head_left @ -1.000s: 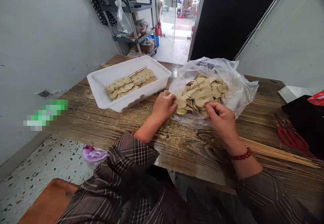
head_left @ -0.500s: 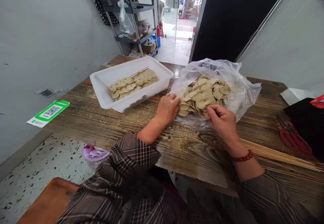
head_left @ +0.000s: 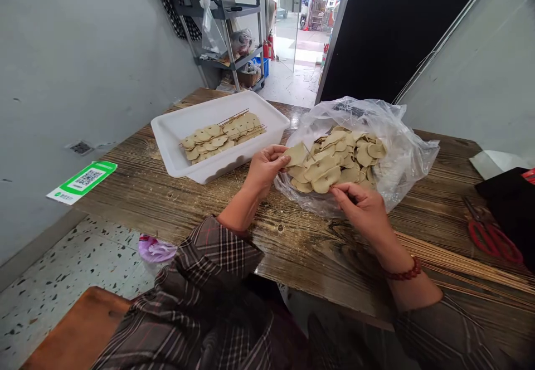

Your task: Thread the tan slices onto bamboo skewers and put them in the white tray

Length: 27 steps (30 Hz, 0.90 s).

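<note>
A pile of flat beige slices (head_left: 346,152) lies on an open clear plastic bag (head_left: 401,158). My left hand (head_left: 267,166) pinches a beige slice (head_left: 297,154) at the pile's left edge, raised a little. At the pile's front, my right hand (head_left: 361,205) has thumb and forefinger closed at the edge of another slice (head_left: 326,180); whether a thin stick is also between the fingers is too small to tell. To the left stands a white tray (head_left: 175,164) holding skewered slices (head_left: 223,136) in rows.
On the wooden table (head_left: 301,247), thin sticks (head_left: 463,261) lie at the right, near red-handled scissors (head_left: 493,239) and a black item (head_left: 510,208). A green QR card (head_left: 83,182) is at the left edge. A shelf cart (head_left: 225,35) stands behind.
My left hand has lifted off the table and bag edge and now holds up a slice. My right hand has shifted slightly left and down. The view has moved slightly.
</note>
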Available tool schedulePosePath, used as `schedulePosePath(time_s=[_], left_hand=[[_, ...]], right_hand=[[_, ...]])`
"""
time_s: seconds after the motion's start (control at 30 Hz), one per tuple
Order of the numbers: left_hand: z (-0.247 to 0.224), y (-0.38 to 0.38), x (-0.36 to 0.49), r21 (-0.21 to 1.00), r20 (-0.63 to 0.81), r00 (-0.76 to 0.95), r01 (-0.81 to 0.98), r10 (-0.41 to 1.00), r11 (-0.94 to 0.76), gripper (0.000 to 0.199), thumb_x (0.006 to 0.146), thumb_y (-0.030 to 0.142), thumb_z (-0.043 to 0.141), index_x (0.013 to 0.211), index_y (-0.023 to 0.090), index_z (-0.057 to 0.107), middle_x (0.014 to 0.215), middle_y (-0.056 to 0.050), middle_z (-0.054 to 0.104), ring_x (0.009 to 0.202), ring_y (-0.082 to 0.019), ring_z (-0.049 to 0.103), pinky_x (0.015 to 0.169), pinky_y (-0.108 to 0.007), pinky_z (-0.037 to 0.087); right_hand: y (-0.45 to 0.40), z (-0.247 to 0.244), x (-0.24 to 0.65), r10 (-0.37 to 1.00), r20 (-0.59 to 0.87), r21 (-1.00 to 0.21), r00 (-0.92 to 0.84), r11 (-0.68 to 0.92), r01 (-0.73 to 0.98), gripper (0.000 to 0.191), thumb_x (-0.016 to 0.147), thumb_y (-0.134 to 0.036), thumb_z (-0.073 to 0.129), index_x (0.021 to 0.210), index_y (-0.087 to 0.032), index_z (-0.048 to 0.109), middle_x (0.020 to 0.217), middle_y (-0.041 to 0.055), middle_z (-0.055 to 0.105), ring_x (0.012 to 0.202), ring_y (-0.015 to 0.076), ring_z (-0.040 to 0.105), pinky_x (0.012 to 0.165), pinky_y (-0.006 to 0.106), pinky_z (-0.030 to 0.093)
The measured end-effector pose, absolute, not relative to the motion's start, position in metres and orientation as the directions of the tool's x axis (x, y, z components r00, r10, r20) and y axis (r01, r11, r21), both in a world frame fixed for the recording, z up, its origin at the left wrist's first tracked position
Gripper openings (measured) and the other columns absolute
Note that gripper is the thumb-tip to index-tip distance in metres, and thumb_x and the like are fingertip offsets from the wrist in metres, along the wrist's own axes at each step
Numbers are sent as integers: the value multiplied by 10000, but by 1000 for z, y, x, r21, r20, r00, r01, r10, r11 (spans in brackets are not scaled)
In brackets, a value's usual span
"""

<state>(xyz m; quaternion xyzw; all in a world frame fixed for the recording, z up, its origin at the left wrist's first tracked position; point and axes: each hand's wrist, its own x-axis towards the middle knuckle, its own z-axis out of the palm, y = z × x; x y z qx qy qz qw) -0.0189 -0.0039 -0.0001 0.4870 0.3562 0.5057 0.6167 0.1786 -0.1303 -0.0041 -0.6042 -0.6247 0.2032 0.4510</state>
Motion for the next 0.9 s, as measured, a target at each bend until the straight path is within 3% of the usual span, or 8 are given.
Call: schedulePosePath(time_s=[0.2, 0.9], left_hand=[[4, -1, -22, 948, 83, 158, -317, 984, -29, 280, 599, 264, 788, 803, 146, 636, 692, 21, 629, 587, -69, 556, 526, -185, 432], [6, -2, -22, 964, 169, 128, -228, 977, -137, 150, 659, 236, 735, 757, 155, 656, 690, 14, 606, 610, -76, 514, 555, -199, 403]], right_hand=[[-129, -6, 176, 949, 315, -748, 18, 237, 620, 235, 882, -320, 552, 793, -166, 707, 617, 6, 647, 564, 134, 573, 539, 242, 402], [-129, -10, 177, 950, 312, -709, -23, 249, 660, 255, 896, -336, 527, 793, -176, 696, 673, 25, 679, 622, 154, 603, 566, 251, 422]])
